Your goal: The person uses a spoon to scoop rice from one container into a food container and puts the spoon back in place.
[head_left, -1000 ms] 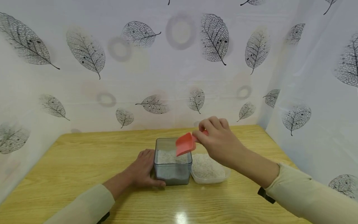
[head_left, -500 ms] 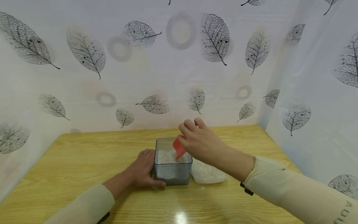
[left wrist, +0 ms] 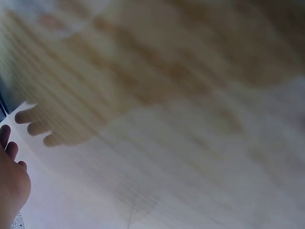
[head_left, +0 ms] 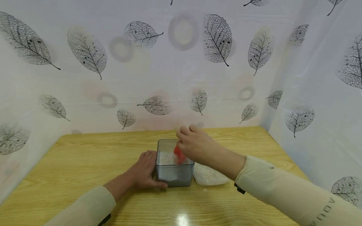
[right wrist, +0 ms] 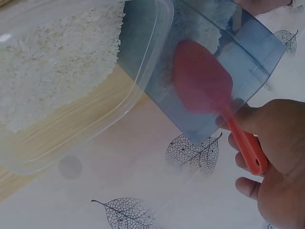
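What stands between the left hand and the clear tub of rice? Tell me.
The blue-grey container stands between the left hand and the tub, in the head view.

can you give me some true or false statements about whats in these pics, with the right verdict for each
1. The right hand holds a red scoop. True.
2. The scoop is over the clear tub. False: it is at the open top of the grey box.
3. The tub stands to the right of the box. True.
4. The left hand is buried in the rice. False: it rests against the left side of the box.
5. Both the tub and the box have rice in them. True.
6. A lid covers the box. False: its top is open.
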{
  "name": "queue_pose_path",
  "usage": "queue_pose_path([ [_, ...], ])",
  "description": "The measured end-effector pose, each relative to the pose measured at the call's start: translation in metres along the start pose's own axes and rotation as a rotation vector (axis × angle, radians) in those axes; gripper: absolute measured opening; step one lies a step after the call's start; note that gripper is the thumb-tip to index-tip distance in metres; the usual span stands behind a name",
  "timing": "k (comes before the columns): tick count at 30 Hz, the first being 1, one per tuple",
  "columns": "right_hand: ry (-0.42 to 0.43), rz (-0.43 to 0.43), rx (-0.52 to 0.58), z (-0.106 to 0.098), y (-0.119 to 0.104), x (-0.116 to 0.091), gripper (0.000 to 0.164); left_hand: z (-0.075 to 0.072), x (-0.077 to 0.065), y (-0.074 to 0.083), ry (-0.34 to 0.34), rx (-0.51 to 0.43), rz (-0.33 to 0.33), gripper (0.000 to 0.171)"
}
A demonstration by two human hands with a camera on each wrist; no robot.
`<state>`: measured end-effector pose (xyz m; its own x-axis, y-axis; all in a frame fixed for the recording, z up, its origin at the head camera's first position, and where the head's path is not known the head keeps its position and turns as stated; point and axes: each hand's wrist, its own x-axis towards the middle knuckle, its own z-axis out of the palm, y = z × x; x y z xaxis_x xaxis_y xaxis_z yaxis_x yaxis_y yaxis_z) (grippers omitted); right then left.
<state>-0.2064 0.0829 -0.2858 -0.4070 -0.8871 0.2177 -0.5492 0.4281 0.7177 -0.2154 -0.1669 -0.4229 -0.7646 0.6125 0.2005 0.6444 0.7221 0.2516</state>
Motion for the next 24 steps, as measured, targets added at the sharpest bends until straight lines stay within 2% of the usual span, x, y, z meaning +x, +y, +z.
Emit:
queue_pose_path([
  [4, -0.061, -0.019, 0.012, 0.0013, -0.0012, 0.0027, 0.009, 0.0, 0.0, -0.0002, -0.005, 0.0, 0.001, 0.112],
  [13, -0.276, -0.01, 0.104, 0.0027, -0.0033, 0.0068, 0.009, -0.0018, 0.0002, 0.0005, -0.011, -0.015, 0.0, 0.112],
  [24, -0.257, 0.085, 0.301, 0.0093, -0.0071, 0.0053, 0.02, -0.0019, 0.0007, -0.0024, -0.022, -0.036, -0.016, 0.113],
])
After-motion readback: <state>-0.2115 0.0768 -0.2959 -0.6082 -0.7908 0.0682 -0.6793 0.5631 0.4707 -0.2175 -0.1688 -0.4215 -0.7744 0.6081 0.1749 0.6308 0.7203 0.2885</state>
